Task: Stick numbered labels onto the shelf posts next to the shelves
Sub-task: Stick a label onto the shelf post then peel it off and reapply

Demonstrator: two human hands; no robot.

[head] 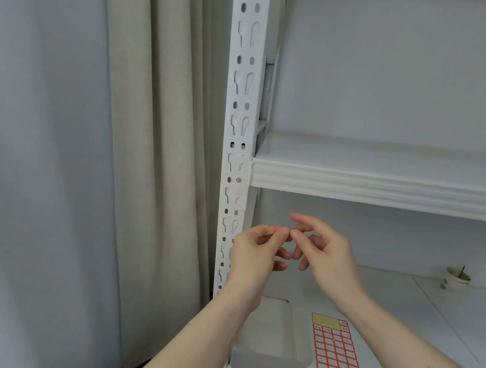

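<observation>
Left hand (255,249): thumb and forefinger pinched together, tips meeting the right's; other fingers curled loosely under.
Right hand (321,247): thumb and forefinger pinched at the same spot, remaining fingers fanned out and relaxed.
Label: probably caught between the two pinches, too small and hidden to confirm; cannot tell which hand really has it.
Post (241,128): white, slotted, rising at 12 o'clock from the hands; lower part just behind the left hand.
Shelf (374,179): joins the post at 12 o'clock from the hands, running off toward 3 o'clock.
Sheet (334,343): red-bordered labels, flat on the bench (406,315) at 6 o'clock from the hands; top rows partly used, bare yellow backing showing.
Cup (457,275): on the bench at 3 o'clock, well apart from the hands.
Risk, folding: adhesive side likely to curl onto itself or cling to a fingertip while passed between pinches.
Risk, holes: placed over a slot, poor grip and a dented number; flat metal between slots safer.
Risk, tilt: crooked result likely if pressed from one corner without lining up with the post edge.
Risk, level: set too low, unclear which shelf the number belongs to.
Risk, drop: tiny piece, easily lost against the white bench.
</observation>
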